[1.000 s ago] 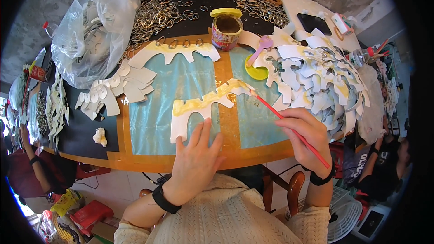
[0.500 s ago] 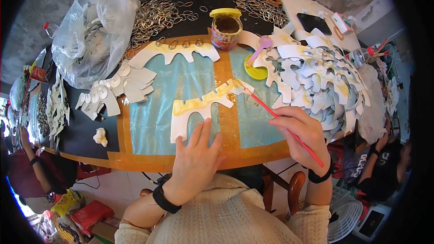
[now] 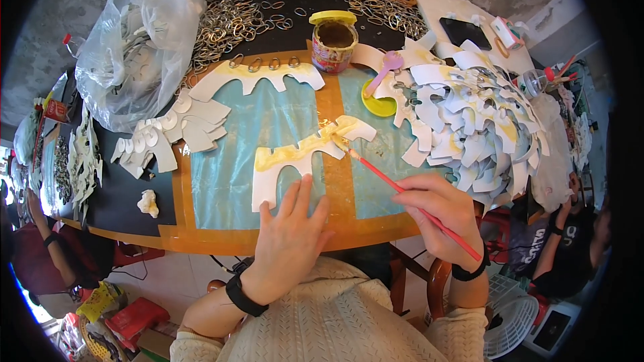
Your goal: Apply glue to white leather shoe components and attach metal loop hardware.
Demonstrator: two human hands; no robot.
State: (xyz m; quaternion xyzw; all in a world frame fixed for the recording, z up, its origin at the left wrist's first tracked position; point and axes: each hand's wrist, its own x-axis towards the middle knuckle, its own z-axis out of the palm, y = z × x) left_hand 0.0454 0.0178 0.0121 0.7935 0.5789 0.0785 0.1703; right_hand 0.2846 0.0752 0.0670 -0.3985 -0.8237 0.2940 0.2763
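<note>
Apparently left hand (image 3: 290, 231), loosely spread, steadies strip's (image 3: 267, 164) near edge; right hand (image 3: 444, 211) pinches brush (image 3: 384, 175), best stroked lightly, evenly.

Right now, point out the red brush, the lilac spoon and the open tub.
Red brush (image 3: 377, 171): head view, on the front half of the handle.
Lilac spoon (image 3: 381, 77): head view, on the handle.
Open tub (image 3: 333, 58): head view, on the outer wall.

Right hand (image 3: 443, 218) brushing yellow glue with red brush (image 3: 389, 179), left hand (image 3: 290, 241) steadying white cutout (image 3: 266, 177)
</note>
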